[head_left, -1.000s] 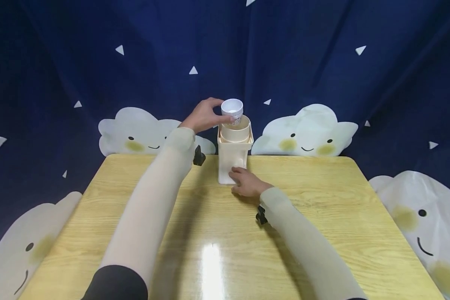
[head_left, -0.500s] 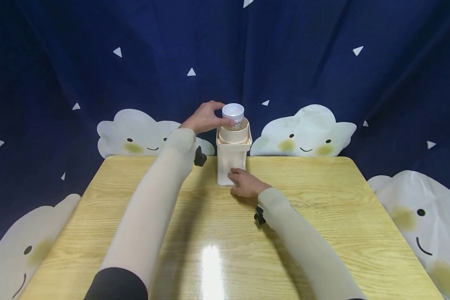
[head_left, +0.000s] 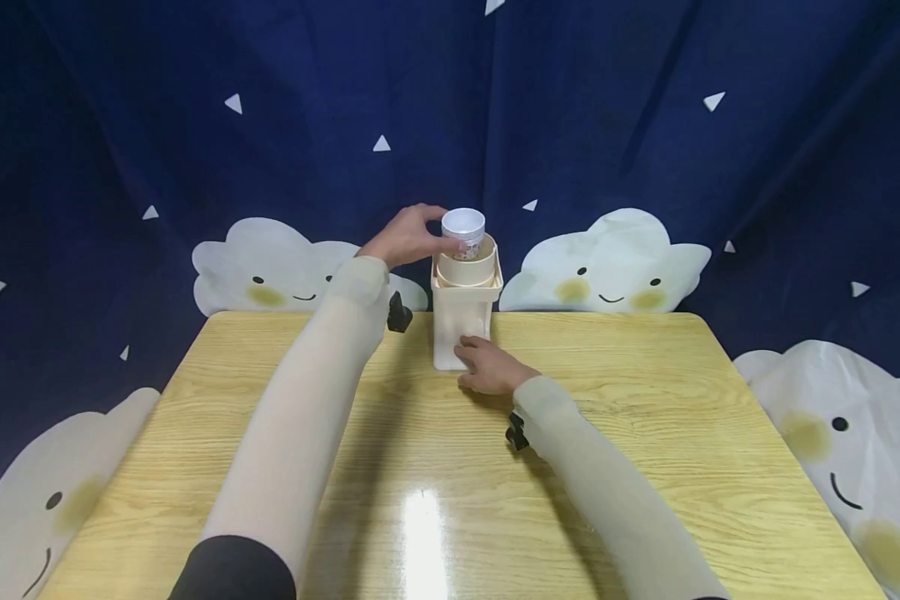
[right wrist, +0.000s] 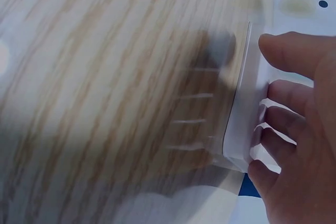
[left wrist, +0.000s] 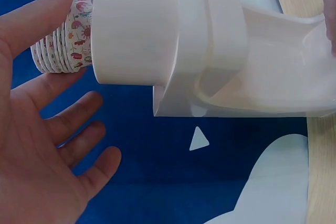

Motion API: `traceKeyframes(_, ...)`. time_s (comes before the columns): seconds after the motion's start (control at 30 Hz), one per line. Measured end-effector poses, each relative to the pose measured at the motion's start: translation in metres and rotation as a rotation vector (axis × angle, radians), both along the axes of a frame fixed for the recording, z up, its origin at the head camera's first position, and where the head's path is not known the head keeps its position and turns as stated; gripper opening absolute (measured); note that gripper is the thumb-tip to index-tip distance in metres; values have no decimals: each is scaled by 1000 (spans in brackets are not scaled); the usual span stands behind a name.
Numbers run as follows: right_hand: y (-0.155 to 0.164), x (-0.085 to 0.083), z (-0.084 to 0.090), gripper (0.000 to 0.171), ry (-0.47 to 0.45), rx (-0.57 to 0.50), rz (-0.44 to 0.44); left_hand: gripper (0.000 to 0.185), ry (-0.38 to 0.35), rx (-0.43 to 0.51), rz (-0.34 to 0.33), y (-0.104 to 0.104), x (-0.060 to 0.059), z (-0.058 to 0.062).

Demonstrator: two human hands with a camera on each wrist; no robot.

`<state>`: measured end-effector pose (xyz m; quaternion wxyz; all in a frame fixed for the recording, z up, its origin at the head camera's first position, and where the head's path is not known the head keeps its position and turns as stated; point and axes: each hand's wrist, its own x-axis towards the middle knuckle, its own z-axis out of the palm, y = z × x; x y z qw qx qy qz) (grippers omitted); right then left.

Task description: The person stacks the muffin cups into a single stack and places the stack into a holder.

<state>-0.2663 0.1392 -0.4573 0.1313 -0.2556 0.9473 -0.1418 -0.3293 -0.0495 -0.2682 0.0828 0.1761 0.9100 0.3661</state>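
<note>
Dispenser (head_left: 465,321), cream plastic, tall and boxy, stands upright at the far middle of the tabletop (head_left: 645,433), near its back edge, in front of a dark blue backdrop (head_left: 607,108) printed with smiling clouds. A round collar sits in its open top, and a stack of paper cups (head_left: 463,231) pokes up out of that collar, rims up, well clear of the tabletop. The wrist view shows the cups nested tight, with a small flower print on their sides (left wrist: 65,38). Right hand (head_left: 491,367) rests at the foot of the dispenser, its fingers (right wrist: 286,116) straight and slightly apart, pressed flat on the front wall; judged as a brace, so the light box does not tip or slide while the top is handled. Left hand (head_left: 407,237) reaches to the top from the left side, thumb and fingertip closed on the cup stack just under the rim, the other fingers (left wrist: 73,124) loose and spread, touching nothing. A grip that high on the stack looks suited to guiding the cups straight along the collar. Both arms wear pale sleeves, with a small black camera clip at each wrist.
</note>
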Motion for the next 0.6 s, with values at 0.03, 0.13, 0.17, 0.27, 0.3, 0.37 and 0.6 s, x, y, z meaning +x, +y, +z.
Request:
traceKeyframes(0.03,0,0,0,63,1,1,0,77,-4,1,0,1,0,0)
traceKeyframes(0.13,0,0,-1,63,1,4,-2,78,-15,5,-6,1,0,0)
traceKeyframes(0.17,-1,0,-1,63,3,1,-4,78,-18,7,-8,1,1,0)
traceKeyframes(0.27,-2,0,-1,63,9,-7,-5,78,-19,17,-15,1,1,-1)
traceKeyframes(0.3,-3,0,-1,63,13,-8,-5,78,-21,19,-17,1,0,-1)
traceKeyframes(0.37,-3,0,-1,62,26,-9,-8,79,-25,21,-19,1,0,-2)
traceKeyframes(0.6,-1,3,1,63,44,-2,-9,79,-14,17,-30,5,-3,-6)
